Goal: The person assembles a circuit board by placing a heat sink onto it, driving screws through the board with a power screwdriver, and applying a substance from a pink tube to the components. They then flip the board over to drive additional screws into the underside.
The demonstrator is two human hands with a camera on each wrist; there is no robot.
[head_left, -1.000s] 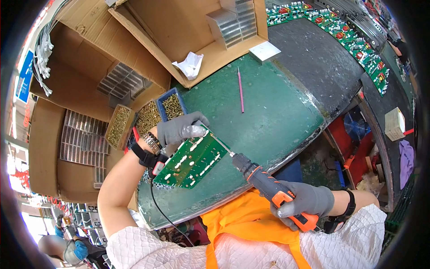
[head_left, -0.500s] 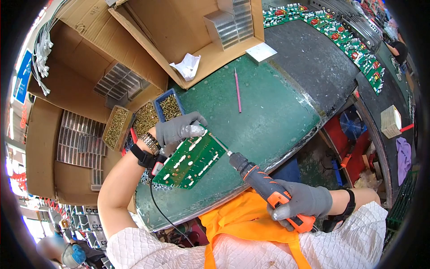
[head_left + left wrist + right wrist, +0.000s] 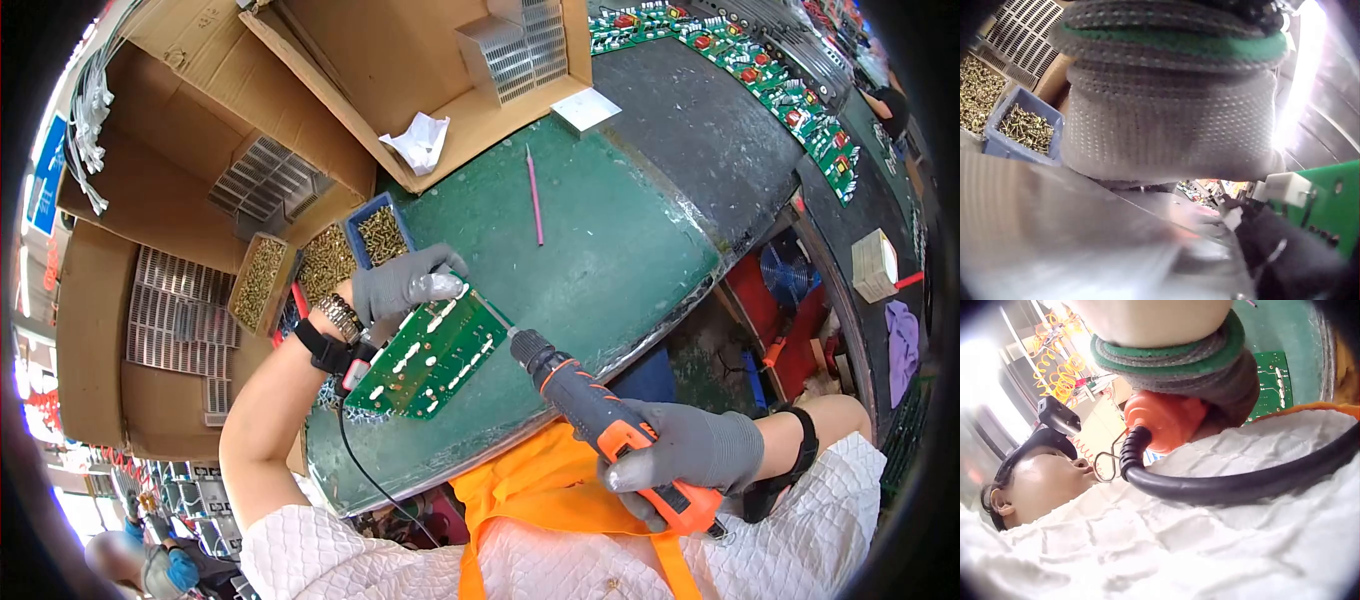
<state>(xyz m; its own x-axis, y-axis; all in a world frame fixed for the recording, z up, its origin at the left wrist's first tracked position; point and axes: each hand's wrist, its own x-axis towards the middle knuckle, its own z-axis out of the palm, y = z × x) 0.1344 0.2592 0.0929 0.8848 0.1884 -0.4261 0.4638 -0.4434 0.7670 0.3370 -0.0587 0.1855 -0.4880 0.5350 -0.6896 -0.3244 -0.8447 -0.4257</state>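
At the top edge of a green circuit board (image 3: 430,355), my gloved left hand (image 3: 405,287) grips with bent fingers and thumb. The board's solder side, with white blobs, faces up and tilts over the bench. My gloved right hand (image 3: 690,445) is wrapped round a black and orange electric screwdriver (image 3: 575,390). Its bit points at the board's upper right edge, close to my left fingertips. In the left wrist view a shiny metal piece (image 3: 1085,225) lies under the glove, beside the board. A black cord (image 3: 1210,487) leaves the screwdriver's orange end in the right wrist view.
Bins of brass screws (image 3: 382,236) stand beyond my left wrist. Cardboard boxes (image 3: 340,90) with perforated metal parts surround the left and back. A pink pen (image 3: 535,205) lies on the green bench (image 3: 600,230). More circuit boards (image 3: 795,115) line the far right.
The screwdriver's chuck has come slightly nearer the board, while its rear end and my right hand have shifted a little right and down. My left hand keeps its hold on the circuit board.
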